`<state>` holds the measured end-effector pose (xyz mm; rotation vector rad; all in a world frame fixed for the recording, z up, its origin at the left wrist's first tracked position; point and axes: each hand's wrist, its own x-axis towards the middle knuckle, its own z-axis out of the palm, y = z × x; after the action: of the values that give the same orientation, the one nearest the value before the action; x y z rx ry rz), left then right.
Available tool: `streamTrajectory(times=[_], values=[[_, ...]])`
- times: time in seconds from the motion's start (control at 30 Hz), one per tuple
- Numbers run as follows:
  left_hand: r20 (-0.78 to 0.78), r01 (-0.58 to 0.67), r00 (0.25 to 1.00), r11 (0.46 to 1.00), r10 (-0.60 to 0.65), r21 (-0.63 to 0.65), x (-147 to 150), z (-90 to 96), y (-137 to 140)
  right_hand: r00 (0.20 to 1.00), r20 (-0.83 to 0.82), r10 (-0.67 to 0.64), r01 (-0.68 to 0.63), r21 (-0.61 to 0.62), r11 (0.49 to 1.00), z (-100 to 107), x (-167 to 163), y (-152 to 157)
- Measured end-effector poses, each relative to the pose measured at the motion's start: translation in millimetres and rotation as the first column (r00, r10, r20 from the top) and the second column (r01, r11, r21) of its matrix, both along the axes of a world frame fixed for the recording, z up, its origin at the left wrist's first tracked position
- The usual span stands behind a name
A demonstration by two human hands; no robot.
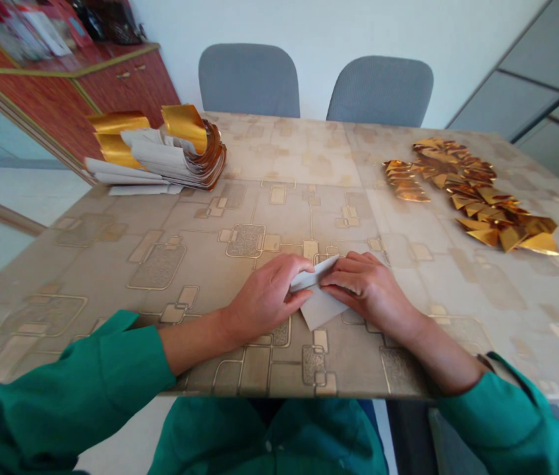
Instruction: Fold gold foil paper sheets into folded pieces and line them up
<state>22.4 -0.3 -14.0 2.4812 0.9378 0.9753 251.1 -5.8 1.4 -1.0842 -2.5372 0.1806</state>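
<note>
A small sheet of paper [323,309], its pale side showing, lies near the table's front edge with its far edge folded over. My left hand [275,290] pinches the left end of the fold between thumb and fingers. On the other end, my right hand [366,285] grips the same fold with its fingertips. The paper's near corner points toward me, resting on the tablecloth. What colour the underside has is hidden. Folded gold paper pieces [477,191] stand in a curved row at the right of the table.
At the far left sits a stack of gold and white paper sheets [161,158]. A patterned cloth covers the table [190,251]. Two grey chairs [250,79] are behind it, and a reddish wooden cabinet [126,82] stands at the back left.
</note>
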Motion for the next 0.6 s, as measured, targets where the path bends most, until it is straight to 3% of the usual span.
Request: streamTrajectory(times=[0.27,0.43,0.6], values=[[-0.067,-0.14,0.989,0.982,0.132,-0.125,-2,-2.1,11,0.998,0.048,-0.042,0.041,0.012,0.999,-5,0,-1],[-0.056,-0.119,0.992,0.987,0.113,-0.109,-2,-2.9,9,0.995,0.09,-0.052,0.049,0.032,0.998,-5,-1,-3],[-0.142,-0.008,0.99,1.0,0.007,-0.01,-1,-5.2,7,0.991,0.095,-0.092,0.087,0.049,0.995,-3,-3,-5]])
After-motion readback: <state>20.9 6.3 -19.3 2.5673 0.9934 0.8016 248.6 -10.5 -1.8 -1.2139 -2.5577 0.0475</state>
